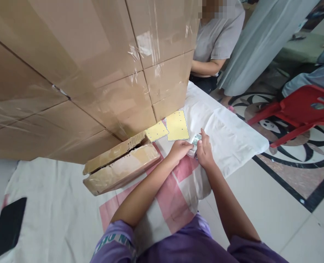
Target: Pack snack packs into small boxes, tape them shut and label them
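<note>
Between both hands, over the cloth-covered table, is a small whitish block-shaped pack (195, 140) with dark greenish print on top. What it contains I cannot make out. My left hand (179, 151) grips its left side, with the thumb on its lower left edge. On the other side my right hand (205, 149) is closed against the pack, one finger stretched out beyond it. Just past my left hand lie yellow sheets (177, 126) with small dark marks, flat on the cloth and partly against the cartons.
A tall wall of taped cartons (118, 73) fills the left and far side. Nearer me lies an opened flat cardboard box (123, 164). A black flat object (7, 228) rests at far left. Another person (219, 40) sits behind the cartons; a red chair (309, 113) stands right.
</note>
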Demonstrator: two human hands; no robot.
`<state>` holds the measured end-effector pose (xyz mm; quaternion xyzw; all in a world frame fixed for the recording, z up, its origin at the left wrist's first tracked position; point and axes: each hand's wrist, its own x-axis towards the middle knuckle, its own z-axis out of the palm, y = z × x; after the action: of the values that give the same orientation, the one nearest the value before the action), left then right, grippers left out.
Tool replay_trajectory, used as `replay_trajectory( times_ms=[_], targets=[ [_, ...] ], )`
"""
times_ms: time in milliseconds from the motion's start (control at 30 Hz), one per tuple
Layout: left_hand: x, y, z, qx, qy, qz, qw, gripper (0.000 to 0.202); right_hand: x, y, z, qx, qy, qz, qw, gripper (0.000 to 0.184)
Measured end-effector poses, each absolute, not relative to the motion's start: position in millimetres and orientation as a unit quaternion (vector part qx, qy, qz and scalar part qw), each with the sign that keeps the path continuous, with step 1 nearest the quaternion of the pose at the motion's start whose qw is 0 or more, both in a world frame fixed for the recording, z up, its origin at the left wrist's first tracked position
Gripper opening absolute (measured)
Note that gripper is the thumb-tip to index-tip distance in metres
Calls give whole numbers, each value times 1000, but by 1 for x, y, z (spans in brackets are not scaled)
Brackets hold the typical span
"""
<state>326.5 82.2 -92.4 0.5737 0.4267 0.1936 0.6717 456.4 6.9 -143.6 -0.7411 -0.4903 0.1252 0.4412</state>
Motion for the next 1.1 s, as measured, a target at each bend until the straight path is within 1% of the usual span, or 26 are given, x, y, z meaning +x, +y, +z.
replay_trajectory(
  times_ms=[67, 200, 333, 467, 733, 1000, 1100],
  targets=[
    [325, 84, -87, 546, 433, 199, 689, 20, 457, 7, -144, -739, -501, 122, 434, 69],
    [322, 84, -69, 508, 430, 204, 718, 31, 457, 7, -143, -745, -509, 127, 411, 67],
    [319, 84, -60, 499, 428, 197, 727, 31, 457, 7, -143, -742, -509, 130, 416, 64],
    [310, 84, -69, 492, 439, 172, 732, 34, 457, 7, -144, -741, -503, 134, 423, 62],
    [294, 72, -96, 457, 425, 137, 770, 44, 455, 8, -137, -747, -495, 144, 419, 66],
    [273, 64, -95, 473, 428, 136, 758, 42, 454, 9, -135, -749, -499, 139, 414, 64],
    [266, 60, -96, 487, 439, 139, 742, 44, 454, 10, -136, -750, -499, 129, 414, 63]
  ],
)
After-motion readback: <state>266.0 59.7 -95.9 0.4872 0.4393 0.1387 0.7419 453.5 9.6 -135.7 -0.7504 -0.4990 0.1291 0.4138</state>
